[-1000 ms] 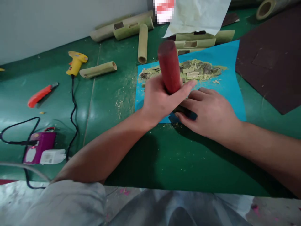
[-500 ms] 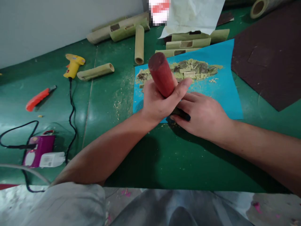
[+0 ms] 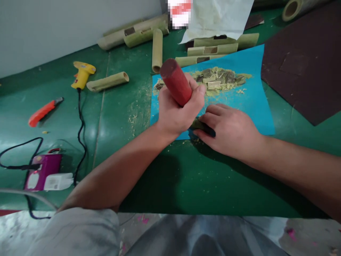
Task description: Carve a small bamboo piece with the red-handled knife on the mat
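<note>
My left hand (image 3: 174, 112) is wrapped around the thick red handle (image 3: 176, 81) of a tool, its butt pointing up and toward me. The tool's working end is hidden behind the fist. Close by on the right, my right hand (image 3: 229, 124) pinches a small greenish bamboo piece (image 3: 197, 123) with a dark end, low over the near edge of a blue sheet (image 3: 258, 110). Whether the tool touches the bamboo cannot be seen. Beyond the hands, bamboo shavings and chips (image 3: 215, 80) lie heaped on the sheet.
Cut bamboo tubes (image 3: 157, 49) lie along the back of the green table (image 3: 149, 177). To the left are a yellow glue gun (image 3: 82, 74), an orange utility knife (image 3: 44, 113), a single bamboo tube (image 3: 108, 81) and a purple box with cords (image 3: 48, 167). A dark brown board (image 3: 306, 67) covers the right.
My left hand and the red handle have shifted left, away from my right hand, baring more of the bamboo piece. My right hand has stayed nearly still.
</note>
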Motion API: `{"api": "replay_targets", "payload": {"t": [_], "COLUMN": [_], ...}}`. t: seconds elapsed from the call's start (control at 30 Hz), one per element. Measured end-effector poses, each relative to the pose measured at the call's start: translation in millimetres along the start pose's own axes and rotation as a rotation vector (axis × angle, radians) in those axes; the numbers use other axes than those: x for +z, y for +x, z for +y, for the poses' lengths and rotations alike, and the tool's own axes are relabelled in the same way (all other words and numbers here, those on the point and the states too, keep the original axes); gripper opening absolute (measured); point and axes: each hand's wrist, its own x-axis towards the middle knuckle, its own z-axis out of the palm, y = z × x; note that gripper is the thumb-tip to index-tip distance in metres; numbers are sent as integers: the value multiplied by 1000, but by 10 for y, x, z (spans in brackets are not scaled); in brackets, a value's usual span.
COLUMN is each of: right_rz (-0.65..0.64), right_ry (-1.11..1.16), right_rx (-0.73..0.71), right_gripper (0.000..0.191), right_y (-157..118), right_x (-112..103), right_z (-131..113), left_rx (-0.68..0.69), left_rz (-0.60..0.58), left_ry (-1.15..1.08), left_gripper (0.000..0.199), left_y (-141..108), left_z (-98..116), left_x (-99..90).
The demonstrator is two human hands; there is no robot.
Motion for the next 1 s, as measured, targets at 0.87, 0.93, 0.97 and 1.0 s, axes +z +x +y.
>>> {"api": "replay_targets", "payload": {"t": [0.87,0.93,0.97,1.0], "right_rz": [35,39,44,49], "right_ry": [32,41,44,48], "right_rx": [-44,-41,-42,-45], "right_gripper": [17,17,17,17], "right_y": [4,0,-2,-3], "right_x": [23,26,29,32], "right_z": [18,21,22,21], "left_rx": [-81,-39,-24,-16], "left_rz": [-34,-40,-33,-27], "left_ry": [-85,-100,-101,-99], "left_gripper": [51,46,45,43], "left_y": [45,40,36,30], "left_z": [-150,-184,-189,-186], "left_x": [-58,-78,-82,-83]}}
